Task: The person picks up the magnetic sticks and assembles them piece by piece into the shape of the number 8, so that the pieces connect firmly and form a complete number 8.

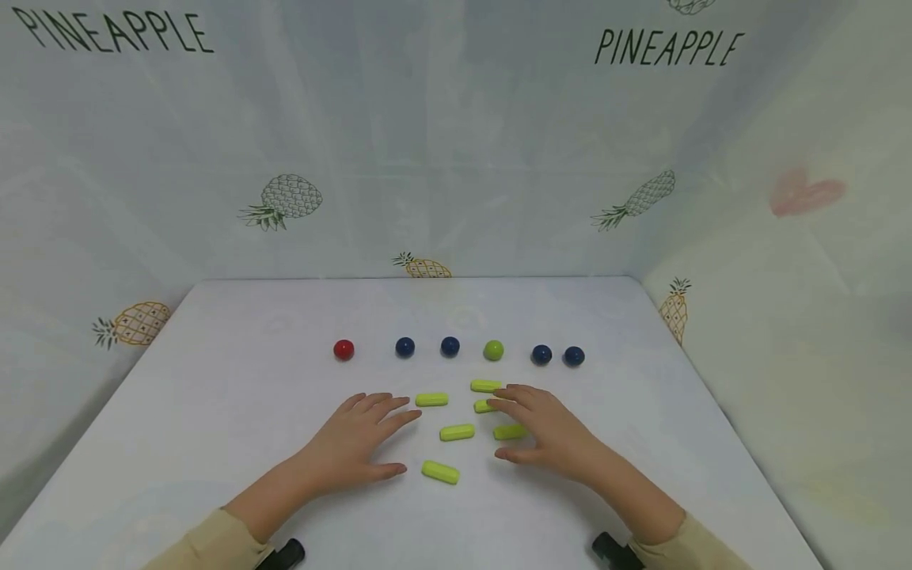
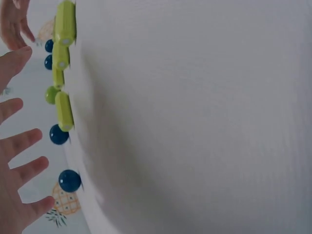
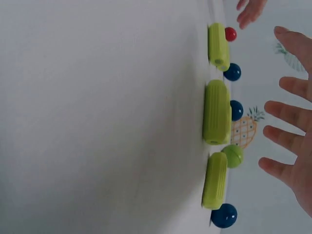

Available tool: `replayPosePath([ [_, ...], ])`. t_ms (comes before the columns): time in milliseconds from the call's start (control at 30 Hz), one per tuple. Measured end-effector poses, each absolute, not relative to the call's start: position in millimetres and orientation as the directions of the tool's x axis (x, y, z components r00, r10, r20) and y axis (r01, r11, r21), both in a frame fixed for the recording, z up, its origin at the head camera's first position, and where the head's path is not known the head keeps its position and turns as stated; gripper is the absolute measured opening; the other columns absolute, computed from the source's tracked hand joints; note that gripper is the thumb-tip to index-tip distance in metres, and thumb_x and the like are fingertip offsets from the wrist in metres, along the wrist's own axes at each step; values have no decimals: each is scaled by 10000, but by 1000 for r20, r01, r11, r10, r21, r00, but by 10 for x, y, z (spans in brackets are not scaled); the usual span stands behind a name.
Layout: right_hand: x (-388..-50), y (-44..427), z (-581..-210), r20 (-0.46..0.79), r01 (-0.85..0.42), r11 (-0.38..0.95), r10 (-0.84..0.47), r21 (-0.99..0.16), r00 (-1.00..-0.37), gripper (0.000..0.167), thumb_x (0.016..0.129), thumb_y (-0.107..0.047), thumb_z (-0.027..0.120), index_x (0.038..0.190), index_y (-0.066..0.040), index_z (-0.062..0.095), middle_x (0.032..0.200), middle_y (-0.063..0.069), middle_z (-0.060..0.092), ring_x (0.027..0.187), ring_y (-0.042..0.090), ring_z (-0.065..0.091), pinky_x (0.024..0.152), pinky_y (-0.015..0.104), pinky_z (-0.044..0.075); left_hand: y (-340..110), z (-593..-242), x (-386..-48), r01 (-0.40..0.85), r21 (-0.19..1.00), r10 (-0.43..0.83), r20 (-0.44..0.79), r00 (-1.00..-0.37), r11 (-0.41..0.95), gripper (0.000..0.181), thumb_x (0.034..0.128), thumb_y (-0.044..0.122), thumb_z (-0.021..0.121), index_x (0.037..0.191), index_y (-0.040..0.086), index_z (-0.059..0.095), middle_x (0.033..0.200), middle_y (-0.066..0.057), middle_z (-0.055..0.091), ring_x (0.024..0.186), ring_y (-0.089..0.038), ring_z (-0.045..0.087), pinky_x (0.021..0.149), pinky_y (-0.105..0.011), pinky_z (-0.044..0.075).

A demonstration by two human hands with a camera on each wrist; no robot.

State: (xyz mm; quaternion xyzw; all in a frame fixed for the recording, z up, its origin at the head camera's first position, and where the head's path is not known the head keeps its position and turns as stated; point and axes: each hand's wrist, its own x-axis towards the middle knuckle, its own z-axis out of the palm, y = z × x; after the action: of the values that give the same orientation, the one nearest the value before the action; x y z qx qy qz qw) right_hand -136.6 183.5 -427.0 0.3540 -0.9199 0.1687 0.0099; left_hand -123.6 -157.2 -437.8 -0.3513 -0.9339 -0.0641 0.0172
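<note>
Several short yellow-green ridged sticks lie scattered between the two hands, such as the nearest stick and the middle stick. My left hand is to the left of them, fingers spread and holding nothing. On the other side, my right hand has its fingers apart and partly covers two sticks, among them a right-hand stick. In the right wrist view its fingers appear raised off the table, with no stick in them. The left wrist view shows the left fingers likewise bare.
Beyond the sticks a row of balls crosses the white table: a red ball, a green ball and several dark blue balls, one at the right end. A pineapple-print cloth hangs behind and beside the table.
</note>
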Motion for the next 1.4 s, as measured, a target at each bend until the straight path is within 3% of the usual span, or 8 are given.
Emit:
replayPosePath([
  [533,-1336,1611,-4270,20,-690,652,-722,-315,-692,561,841,-454,741,1323,-207,591,1353,-44,548,1254,157,485,1050,434,378,-1385,-4411,-1260,697,136,703,8,-711,704,659,811,593,701,1371,285,540,1367,42,521,1271,-208,445,1064,-491,327],
  [867,-1315,1506,-4289,0,-734,616,-766,-286,-643,484,822,-424,770,1237,-205,654,1231,-86,616,1186,132,538,1008,363,422,-1277,-4419,-1304,738,136,743,19,-669,661,593,776,544,764,1279,264,623,1100,77,575,1052,-147,526,939,-410,444],
  [1400,-1324,1459,-4343,26,-810,529,-833,-254,-552,349,815,-363,792,1116,-204,716,1074,-107,661,1038,84,590,936,293,454,-1125,-4425,-1286,759,140,766,7,-643,636,327,774,413,810,1043,257,706,923,121,591,895,-100,535,800,-308,479],
])
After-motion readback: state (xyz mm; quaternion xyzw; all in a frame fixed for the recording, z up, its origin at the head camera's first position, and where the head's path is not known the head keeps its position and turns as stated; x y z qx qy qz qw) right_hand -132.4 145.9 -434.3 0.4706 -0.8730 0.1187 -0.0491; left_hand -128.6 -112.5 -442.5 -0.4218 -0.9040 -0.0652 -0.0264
